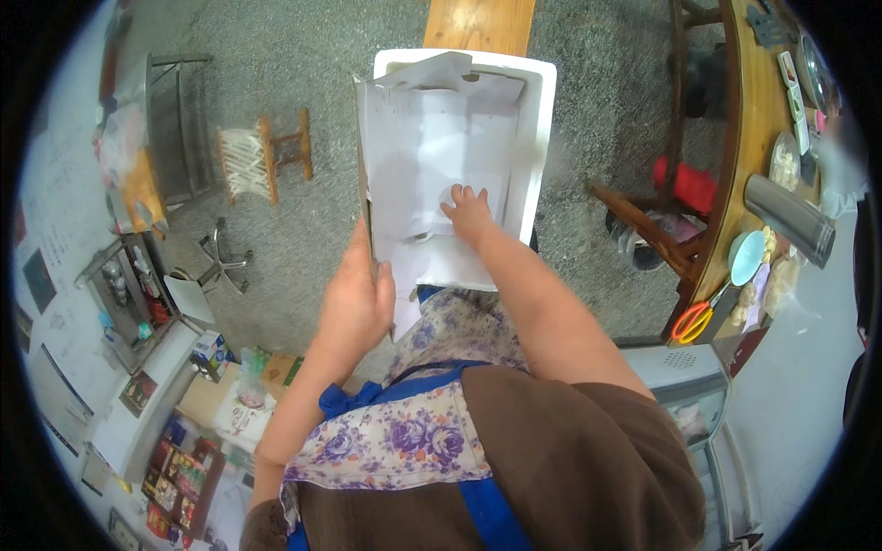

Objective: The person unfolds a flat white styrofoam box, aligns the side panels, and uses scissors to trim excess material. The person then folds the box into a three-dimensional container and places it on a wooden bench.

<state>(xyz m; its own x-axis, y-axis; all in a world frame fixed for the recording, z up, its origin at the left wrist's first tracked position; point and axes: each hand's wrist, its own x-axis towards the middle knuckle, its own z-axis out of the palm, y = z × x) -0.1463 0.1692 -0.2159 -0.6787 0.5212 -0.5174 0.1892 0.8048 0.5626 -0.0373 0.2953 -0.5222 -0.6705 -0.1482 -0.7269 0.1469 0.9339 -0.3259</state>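
A white foam box (537, 138) stands in front of me at the end of a wooden bench or table. Inside it lies a large white sheet of paper or thin card (432, 129), with torn, uneven edges, standing up along the left side. My left hand (361, 298) grips the sheet's near left edge, its thumb on the inner face and the fingers hidden behind. My right hand (470, 213) reaches into the box with fingers spread, touching the sheet near its middle. Nothing shows in that hand.
The wooden top (478, 23) runs away beyond the box. At left stand a woven stool (248, 158) and a wheeled chair base (223, 257). On the right-hand table are orange-handled scissors (694, 321), a pale blue bowl (746, 257) and a metal cylinder (790, 220).
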